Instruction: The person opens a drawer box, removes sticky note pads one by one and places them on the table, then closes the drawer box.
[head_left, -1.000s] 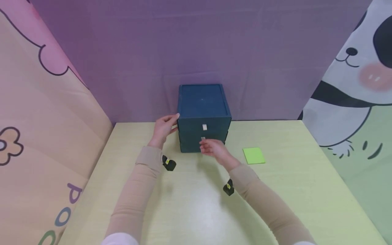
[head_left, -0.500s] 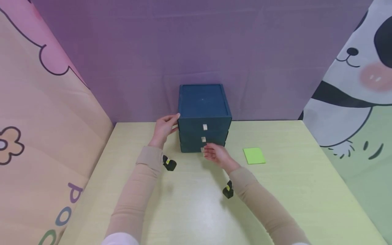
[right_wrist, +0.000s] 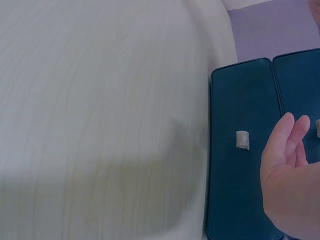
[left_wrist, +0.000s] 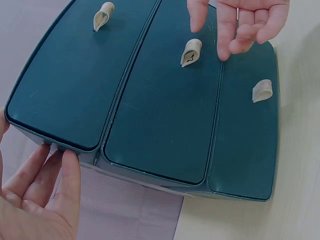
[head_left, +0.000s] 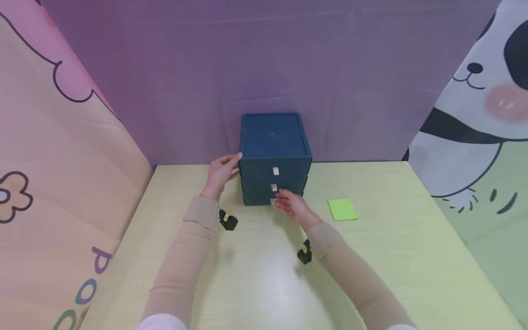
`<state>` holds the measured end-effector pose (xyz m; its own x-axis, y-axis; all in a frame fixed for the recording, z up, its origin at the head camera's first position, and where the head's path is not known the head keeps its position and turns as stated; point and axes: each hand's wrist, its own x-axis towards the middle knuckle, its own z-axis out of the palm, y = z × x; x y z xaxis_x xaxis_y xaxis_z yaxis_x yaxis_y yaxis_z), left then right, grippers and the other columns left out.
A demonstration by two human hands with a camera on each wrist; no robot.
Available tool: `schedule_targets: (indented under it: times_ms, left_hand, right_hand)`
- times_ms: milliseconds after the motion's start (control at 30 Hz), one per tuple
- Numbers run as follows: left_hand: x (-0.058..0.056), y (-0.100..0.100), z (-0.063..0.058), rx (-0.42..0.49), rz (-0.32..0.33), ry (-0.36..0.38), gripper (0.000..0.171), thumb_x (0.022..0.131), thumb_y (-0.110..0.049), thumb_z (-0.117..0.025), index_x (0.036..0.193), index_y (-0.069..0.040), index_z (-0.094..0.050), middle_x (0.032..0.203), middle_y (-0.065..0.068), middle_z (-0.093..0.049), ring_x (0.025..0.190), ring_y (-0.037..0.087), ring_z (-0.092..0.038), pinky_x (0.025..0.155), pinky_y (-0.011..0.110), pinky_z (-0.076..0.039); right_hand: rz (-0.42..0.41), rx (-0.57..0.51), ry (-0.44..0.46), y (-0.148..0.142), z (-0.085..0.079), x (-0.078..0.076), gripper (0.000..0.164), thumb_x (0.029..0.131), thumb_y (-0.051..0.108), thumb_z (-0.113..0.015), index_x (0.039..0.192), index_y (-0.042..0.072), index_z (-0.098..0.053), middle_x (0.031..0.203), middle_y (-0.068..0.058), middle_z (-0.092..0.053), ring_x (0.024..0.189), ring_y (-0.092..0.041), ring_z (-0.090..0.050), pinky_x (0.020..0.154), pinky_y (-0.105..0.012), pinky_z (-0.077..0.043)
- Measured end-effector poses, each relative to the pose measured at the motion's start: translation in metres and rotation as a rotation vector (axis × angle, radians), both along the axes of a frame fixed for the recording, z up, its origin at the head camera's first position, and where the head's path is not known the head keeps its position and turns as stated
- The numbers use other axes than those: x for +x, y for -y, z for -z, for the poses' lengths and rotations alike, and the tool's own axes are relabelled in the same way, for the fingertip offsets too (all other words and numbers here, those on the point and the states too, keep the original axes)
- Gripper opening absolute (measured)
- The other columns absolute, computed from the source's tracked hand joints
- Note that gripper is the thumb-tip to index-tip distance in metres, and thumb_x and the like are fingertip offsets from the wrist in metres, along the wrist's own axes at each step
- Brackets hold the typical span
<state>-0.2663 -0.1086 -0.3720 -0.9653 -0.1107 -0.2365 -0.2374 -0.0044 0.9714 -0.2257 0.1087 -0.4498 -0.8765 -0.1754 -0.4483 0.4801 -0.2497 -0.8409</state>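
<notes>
A dark blue-green drawer cabinet [head_left: 275,137] stands against the purple backdrop, its three drawers closed. Each drawer front bears a pale loop-shaped tab: the top tab [head_left: 276,171], the middle tab [left_wrist: 191,53] and the bottom tab [right_wrist: 242,139]. At the cabinet's left side, my left hand [head_left: 220,175] touches the side and upper front corner, fingers fairly straight. My right hand [head_left: 294,207] hovers in front of the lower drawers, close to the middle and bottom tabs. Its fingers are loosely bent and hold nothing; in the left wrist view the tabs stand apart from its fingertips.
A green square pad [head_left: 343,209] lies on the pale wooden table [head_left: 255,284] to the right of the cabinet. The purple backdrop [head_left: 272,68] rises right behind the cabinet, with printed cloth panels at left and right. Black wrist cameras [head_left: 228,220] hang beneath both forearms.
My right hand has left the middle tab, moving down and slightly right, then rising a little. My left hand and the cabinet have stayed still.
</notes>
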Motion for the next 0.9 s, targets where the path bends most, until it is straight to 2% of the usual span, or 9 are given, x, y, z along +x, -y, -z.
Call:
schedule_targets:
  times_ms: [233, 333, 533, 600, 733, 833, 900]
  left_hand:
    - [0.000, 0.000, 0.000, 0.004, -0.001, -0.001, 0.044, 0.087, -0.036, -0.063, 0.122, -0.008, -0.061, 0.129, 0.007, -0.056, 0.112, 0.021, -0.057, 0.092, 0.033, -0.053]
    - [0.000, 0.000, 0.001, 0.004, -0.001, 0.000, 0.045, 0.087, -0.036, -0.063, 0.122, -0.008, -0.061, 0.130, 0.007, -0.056, 0.113, 0.021, -0.057, 0.093, 0.033, -0.053]
    - [0.001, 0.000, 0.000, -0.001, 0.000, 0.001, 0.046, 0.087, -0.036, -0.063, 0.123, -0.008, -0.060, 0.131, 0.007, -0.055, 0.114, 0.022, -0.056, 0.093, 0.033, -0.053]
    - [0.001, -0.001, 0.000, -0.001, -0.001, -0.001, 0.046, 0.087, -0.036, -0.063, 0.123, -0.008, -0.060, 0.131, 0.007, -0.055, 0.114, 0.022, -0.056, 0.093, 0.033, -0.053]
    - [0.001, -0.002, -0.001, -0.007, -0.003, -0.005, 0.045, 0.087, -0.036, -0.063, 0.123, -0.008, -0.061, 0.131, 0.007, -0.055, 0.114, 0.022, -0.056, 0.093, 0.033, -0.053]
    - [0.001, -0.002, -0.001, -0.007, -0.004, -0.005, 0.045, 0.087, -0.036, -0.063, 0.123, -0.008, -0.061, 0.130, 0.007, -0.055, 0.114, 0.022, -0.056, 0.094, 0.034, -0.052]
    - [0.001, -0.002, 0.000, -0.006, -0.005, -0.003, 0.045, 0.087, -0.036, -0.063, 0.123, -0.008, -0.061, 0.131, 0.006, -0.055, 0.114, 0.022, -0.056, 0.094, 0.034, -0.052]
  right_hand:
    - [0.030, -0.023, 0.018, 0.002, -0.001, -0.006, 0.023, 0.097, 0.020, -0.044, 0.106, 0.000, -0.051, 0.083, -0.001, -0.057, 0.083, -0.012, -0.056, 0.104, -0.036, -0.043]
    - [0.041, -0.025, 0.015, 0.003, -0.002, -0.008, 0.028, 0.097, 0.019, -0.044, 0.112, -0.003, -0.050, 0.083, -0.001, -0.056, 0.085, -0.013, -0.056, 0.110, -0.041, -0.037]
    - [0.027, 0.013, 0.008, 0.008, -0.008, -0.010, 0.044, 0.098, 0.021, -0.043, 0.128, -0.010, -0.040, 0.090, -0.006, -0.056, 0.099, -0.025, -0.056, 0.109, -0.042, -0.039]
    - [0.017, 0.017, 0.014, 0.009, -0.011, -0.010, 0.044, 0.098, 0.021, -0.043, 0.129, -0.010, -0.038, 0.094, -0.008, -0.054, 0.104, -0.028, -0.054, 0.108, -0.042, -0.040]
    - [0.005, 0.024, 0.020, 0.010, -0.016, -0.010, 0.043, 0.098, 0.021, -0.043, 0.130, -0.008, -0.039, 0.096, -0.009, -0.054, 0.104, -0.026, -0.054, 0.108, -0.042, -0.039]
    - [0.020, 0.055, 0.012, 0.012, -0.011, -0.013, 0.042, 0.098, 0.021, -0.045, 0.129, -0.006, -0.041, 0.098, -0.009, -0.056, 0.098, -0.021, -0.056, 0.107, -0.041, -0.041]
    - [0.026, 0.055, -0.001, 0.012, 0.002, -0.019, 0.040, 0.096, 0.022, -0.049, 0.126, -0.005, -0.046, 0.097, -0.009, -0.058, 0.093, -0.019, -0.058, 0.103, -0.039, -0.045]
